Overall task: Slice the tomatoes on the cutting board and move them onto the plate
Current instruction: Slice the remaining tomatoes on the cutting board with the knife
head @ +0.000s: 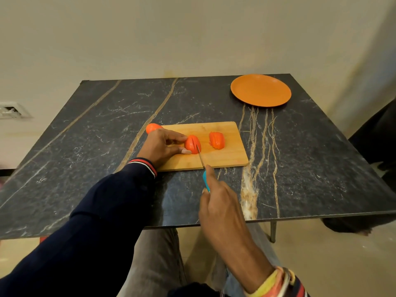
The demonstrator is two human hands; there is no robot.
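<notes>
A wooden cutting board [225,157] lies on the dark marble table. My left hand [160,144] pinches a tomato half [191,144] on the board between fingers and thumb. My right hand [216,200] grips a knife [201,158] by its blue handle, index finger stretched along the top; the blade is sunk in a cut in that tomato half. A second tomato half [216,140], cut into slices, lies to the right on the board. A whole tomato [152,127] sits at the board's far left corner, behind my left hand. The orange plate [260,90] is bare.
The plate stands at the table's far right, well beyond the board. The table [96,136] ends in a near edge just behind my right hand. A dark shape at the right edge of view looks like another person's leg [375,142].
</notes>
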